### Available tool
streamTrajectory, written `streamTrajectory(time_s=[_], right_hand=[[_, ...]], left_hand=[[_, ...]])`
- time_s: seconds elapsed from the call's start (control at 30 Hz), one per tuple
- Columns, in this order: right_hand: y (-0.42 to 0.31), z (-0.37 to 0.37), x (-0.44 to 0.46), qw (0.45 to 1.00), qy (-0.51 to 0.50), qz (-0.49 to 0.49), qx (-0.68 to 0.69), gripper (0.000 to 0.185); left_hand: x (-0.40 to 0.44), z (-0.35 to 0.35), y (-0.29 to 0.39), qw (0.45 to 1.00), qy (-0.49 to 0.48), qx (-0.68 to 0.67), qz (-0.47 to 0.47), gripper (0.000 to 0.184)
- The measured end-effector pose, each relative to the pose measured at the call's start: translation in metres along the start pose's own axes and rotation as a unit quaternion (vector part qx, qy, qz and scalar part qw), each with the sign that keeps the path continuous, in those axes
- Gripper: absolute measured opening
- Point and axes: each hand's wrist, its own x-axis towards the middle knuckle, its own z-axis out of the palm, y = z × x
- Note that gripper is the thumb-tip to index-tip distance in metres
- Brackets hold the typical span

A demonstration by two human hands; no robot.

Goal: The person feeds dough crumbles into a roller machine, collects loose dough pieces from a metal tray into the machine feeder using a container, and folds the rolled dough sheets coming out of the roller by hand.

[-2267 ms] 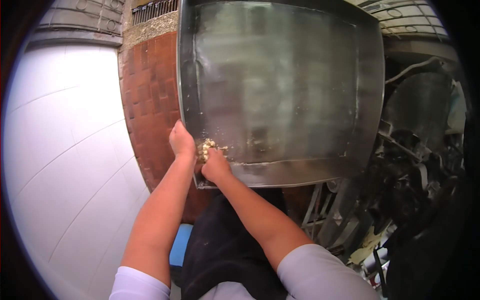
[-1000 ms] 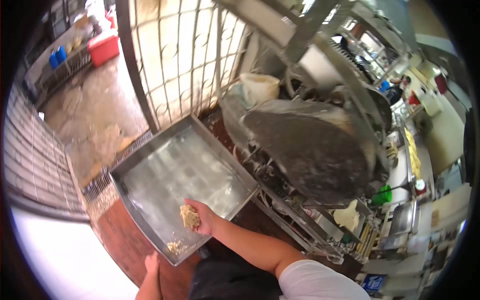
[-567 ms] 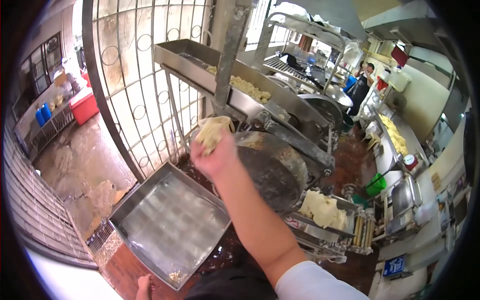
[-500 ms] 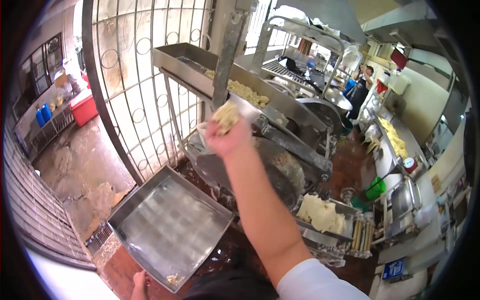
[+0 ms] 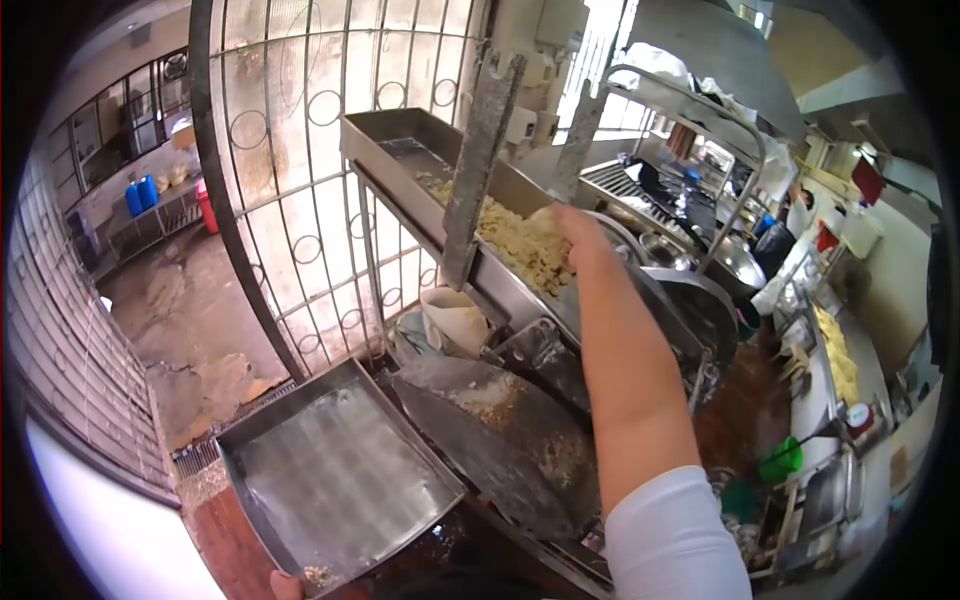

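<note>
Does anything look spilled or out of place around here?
Some crumbs lie in the near corner of the square tray, by the left hand; they look stray, since the dough pieces are heaped in the long trough.

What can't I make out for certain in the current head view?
All in the head view:
- Right hand: its fingers blur into the dough pieces; grip unclear.
- Left hand: mostly cut off by the bottom edge, beside the square tray; hold unclear.
- Long metal trough: part hidden behind the right hand and forearm.
- Round dial: too small to read.
</note>
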Motion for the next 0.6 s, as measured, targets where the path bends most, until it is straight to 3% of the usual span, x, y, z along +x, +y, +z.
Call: streamTrajectory(time_s=[0.03,0.07,0.23,0.33,0.37,0.4,0.43,0.47,0.5,0.53,0.57,0.6], right_hand=[[0.005,-0.001,0.015,0.989,-0.020,-0.018,-0.147,0.032],[-0.006,-0.001,0.023,0.975,0.036,-0.047,-0.216,0.035],[-0.037,-0.025,0.018,0.963,-0.016,-0.174,-0.206,0.038],[-0.044,-0.038,-0.010,0.951,-0.046,-0.195,-0.236,0.038],[-0.046,-0.041,-0.029,0.945,-0.050,-0.195,-0.259,0.038],[-0.055,-0.047,-0.033,0.963,-0.016,-0.172,-0.206,0.040],[-0.060,-0.059,-0.030,0.982,-0.031,-0.173,-0.075,0.034],[-0.083,-0.062,-0.028,0.987,-0.055,-0.146,-0.035,0.025],[-0.097,-0.070,-0.033,0.983,-0.041,-0.151,0.101,0.016],[-0.108,-0.082,-0.053,0.966,-0.157,-0.159,0.128,0.022],[-0.116,-0.078,-0.077,0.954,-0.207,-0.165,0.144,0.024],[-0.117,-0.071,-0.103,0.941,-0.246,-0.178,0.147,0.026]], left_hand=[[-0.009,-0.009,0.003,0.998,0.015,0.058,0.025,0.031],[-0.013,-0.013,-0.002,0.997,0.000,0.081,0.007,0.033],[-0.030,-0.035,0.006,0.987,-0.086,0.103,-0.086,0.044],[0.012,0.001,-0.048,0.967,-0.056,0.233,0.089,0.048],[0.013,0.003,-0.049,0.981,-0.001,0.177,0.086,0.037],[0.005,-0.005,-0.014,0.988,0.053,0.121,0.079,0.031],[0.001,-0.016,0.015,0.993,0.037,0.082,0.078,0.035],[0.017,-0.017,0.015,0.977,-0.023,0.163,0.134,0.036],[0.029,-0.012,0.015,0.992,-0.028,0.101,0.076,0.034],[0.044,-0.001,-0.011,0.954,0.014,0.157,0.255,0.033],[0.065,0.008,-0.025,0.982,-0.093,-0.058,0.152,0.040],[0.083,0.016,-0.044,0.975,-0.152,-0.157,-0.026,0.036]])
